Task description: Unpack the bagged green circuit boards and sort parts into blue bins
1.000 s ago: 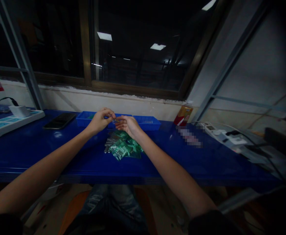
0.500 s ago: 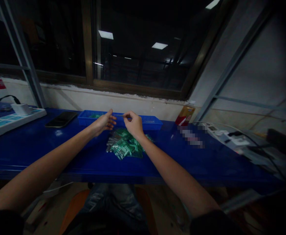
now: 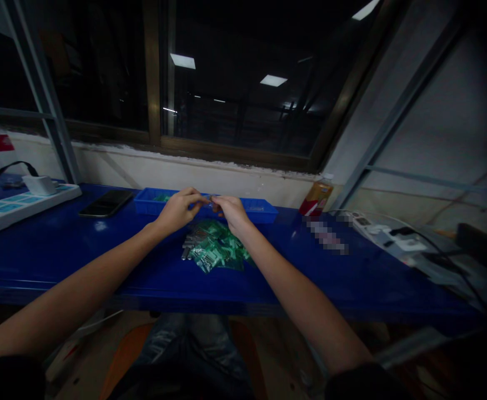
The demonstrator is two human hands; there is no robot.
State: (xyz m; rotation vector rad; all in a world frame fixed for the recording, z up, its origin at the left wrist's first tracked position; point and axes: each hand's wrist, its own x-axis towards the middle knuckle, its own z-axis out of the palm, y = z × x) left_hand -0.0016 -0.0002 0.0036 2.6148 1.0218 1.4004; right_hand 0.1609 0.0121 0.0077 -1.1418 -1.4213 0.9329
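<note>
My left hand (image 3: pixel 181 209) and my right hand (image 3: pixel 231 213) meet fingertip to fingertip above the front of a long blue tray (image 3: pixel 264 211). Both are closed in a pinch. Between the fingertips is something small, partly clear-looking, too tiny and dim to name. Just below the hands lies a pile of green printed plastic packets (image 3: pixel 216 250) on the table. Several silvery metal cylinders (image 3: pixel 187 250) stick out at the pile's left side. Green bits (image 3: pixel 162 198) lie in the tray's left end, and small pale pieces in its right end.
A phone (image 3: pixel 106 203) lies left of the tray, beside a white power strip (image 3: pixel 26 205) with a plugged-in adapter. A drink bottle (image 3: pixel 316 197) stands at the right. Further right are another power strip and cables (image 3: pixel 397 239). A window wall rises behind the blue table (image 3: pixel 101 261).
My left hand has moved right and closed from spread fingers to a pinch, joining my right hand. The right hand has turned slightly, fingertips now toward the left. The pile looks unchanged.
</note>
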